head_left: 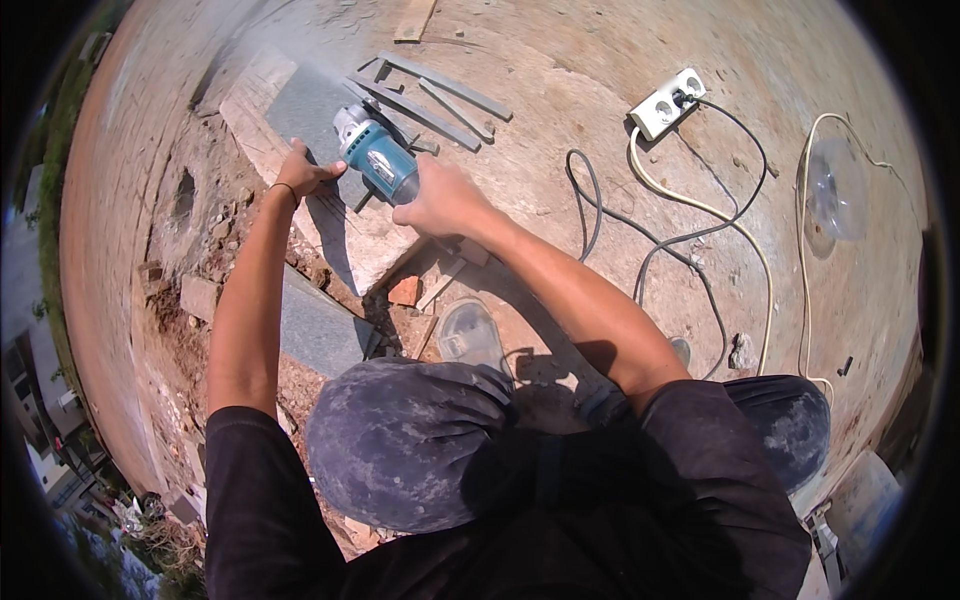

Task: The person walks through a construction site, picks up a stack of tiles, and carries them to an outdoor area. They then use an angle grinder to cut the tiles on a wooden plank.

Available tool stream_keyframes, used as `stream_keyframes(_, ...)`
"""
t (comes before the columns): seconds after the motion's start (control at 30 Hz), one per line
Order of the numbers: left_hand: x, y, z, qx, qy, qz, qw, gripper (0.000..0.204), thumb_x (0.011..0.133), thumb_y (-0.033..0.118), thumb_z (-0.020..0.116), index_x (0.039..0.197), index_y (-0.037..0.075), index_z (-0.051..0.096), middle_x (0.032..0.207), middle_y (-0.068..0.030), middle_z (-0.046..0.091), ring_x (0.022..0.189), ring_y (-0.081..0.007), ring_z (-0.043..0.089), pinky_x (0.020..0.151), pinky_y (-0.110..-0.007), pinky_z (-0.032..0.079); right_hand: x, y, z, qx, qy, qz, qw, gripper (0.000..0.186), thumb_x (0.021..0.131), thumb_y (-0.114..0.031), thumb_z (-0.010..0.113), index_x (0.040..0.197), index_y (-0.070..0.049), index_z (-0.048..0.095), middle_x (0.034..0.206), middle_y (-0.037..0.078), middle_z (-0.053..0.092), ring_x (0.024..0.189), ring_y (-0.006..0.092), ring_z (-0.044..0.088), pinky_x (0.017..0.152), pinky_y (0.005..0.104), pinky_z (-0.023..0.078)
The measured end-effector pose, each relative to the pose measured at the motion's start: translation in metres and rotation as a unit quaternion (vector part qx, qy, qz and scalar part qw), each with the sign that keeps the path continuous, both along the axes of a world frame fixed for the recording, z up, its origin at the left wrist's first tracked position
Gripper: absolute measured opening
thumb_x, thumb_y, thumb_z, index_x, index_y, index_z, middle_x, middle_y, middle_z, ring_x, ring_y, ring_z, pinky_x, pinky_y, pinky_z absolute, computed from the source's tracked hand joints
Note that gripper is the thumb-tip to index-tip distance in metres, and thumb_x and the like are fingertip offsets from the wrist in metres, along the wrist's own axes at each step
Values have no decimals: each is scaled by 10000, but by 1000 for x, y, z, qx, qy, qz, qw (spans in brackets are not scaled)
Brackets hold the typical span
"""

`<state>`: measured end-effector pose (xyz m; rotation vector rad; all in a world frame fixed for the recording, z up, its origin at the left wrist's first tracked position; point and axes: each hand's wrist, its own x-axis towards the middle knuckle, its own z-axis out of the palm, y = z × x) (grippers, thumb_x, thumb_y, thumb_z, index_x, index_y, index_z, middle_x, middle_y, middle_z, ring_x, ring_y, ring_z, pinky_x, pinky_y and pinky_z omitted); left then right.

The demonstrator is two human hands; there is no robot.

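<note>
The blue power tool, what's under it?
A grey slab shows beside the blue power tool; whatever lies directly under the tool's body and the right hand is covered.

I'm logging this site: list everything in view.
angle grinder: one, teal, in right grip
slabs: two, grey, under grinder and lower left
strips: several, grey, beyond grinder
board: one, tan, top edge
power strip: one, white, upper right
cords: several, black and cream, right
plastic object: one, clear, far right
rubble: many pieces, brown, left
brick chunk: one, orange, near centre
knees: two, dusty blue, bottom
shoes: two, grey, beyond knees
left grip: one, bare, over slab
right grip: one, bare, around grinder
</note>
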<state>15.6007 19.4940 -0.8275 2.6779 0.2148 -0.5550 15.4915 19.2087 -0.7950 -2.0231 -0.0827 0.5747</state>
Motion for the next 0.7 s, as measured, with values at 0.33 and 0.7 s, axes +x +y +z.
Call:
stream_keyframes(0.33,1,10,-1,-49,48,26,997,1334,582,451,889,1387,-212,56,1406,-371,327,1342,-361,352,1081,-336,314,15,12,1,14,-10,2,1000,642,642,-332,722,1064,105,514,946,303,626,879,412,644,778,429,520)
stream_keyframes(0.7,3,16,-14,-36,27,25,999,1336,575,458,887,1404,-186,61,1372,-357,390,1301,-370,416,1052,-341,360,36,24,2,6,15,7,1000,672,641,-308,746,1103,114,500,1009,305,633,950,414,644,841,429,519)
